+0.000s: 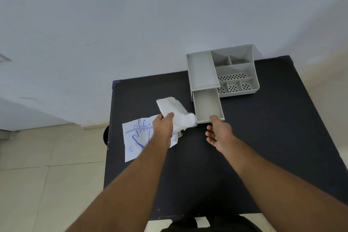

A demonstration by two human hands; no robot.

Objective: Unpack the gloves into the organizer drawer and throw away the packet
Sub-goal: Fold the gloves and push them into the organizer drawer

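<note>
My left hand (163,128) grips a wad of white plastic gloves (175,112), held just above the table and left of the drawer. The flat glove packet (135,139), white with blue print and a hand drawing, lies on the black table (263,147) under my left wrist. A grey organizer (222,71) stands at the table's far right. Its drawer (208,106) is pulled out toward me and looks empty. My right hand (218,132) touches the drawer's front edge with thumb and fingers.
The organizer has several open compartments, some with perforated floors. A dark round object (105,134) shows beside the table's left edge, over the tiled floor. A white wall rises behind the table. A dark bag or seat (207,225) sits at the near edge.
</note>
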